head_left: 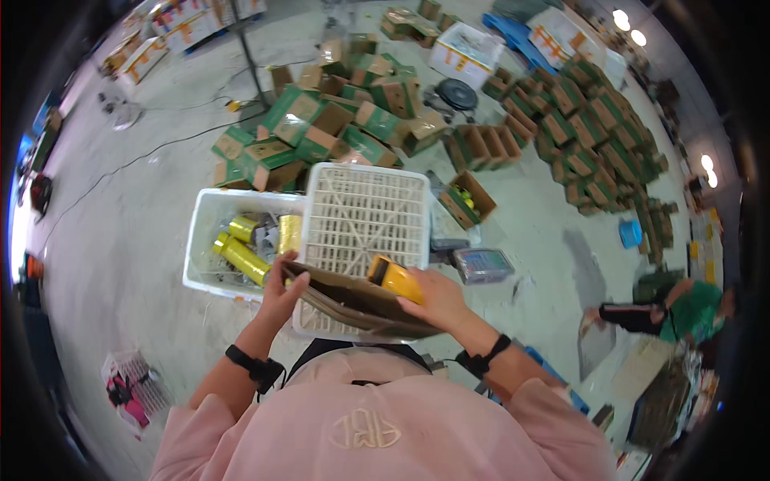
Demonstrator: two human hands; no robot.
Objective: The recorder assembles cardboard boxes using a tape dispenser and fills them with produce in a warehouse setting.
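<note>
Both hands busy on the packing step: left hand point(282, 290) pinches the brown cardboard sleeve point(353, 303) open over the upturned white crate point(365, 208), right hand point(429, 298) grips the yellow tube point(393, 278) at its mouth; next it probably needs straight alignment to slide in.

Green and brown cartons point(329, 128) lie heaped on the floor point(120, 264), with neater rows point(593, 144) stacked toward its right side. A blue round lid point(630, 233) and a black round object point(457, 94) lie among them. A person in green point(682, 313) crouches at the right edge.
</note>
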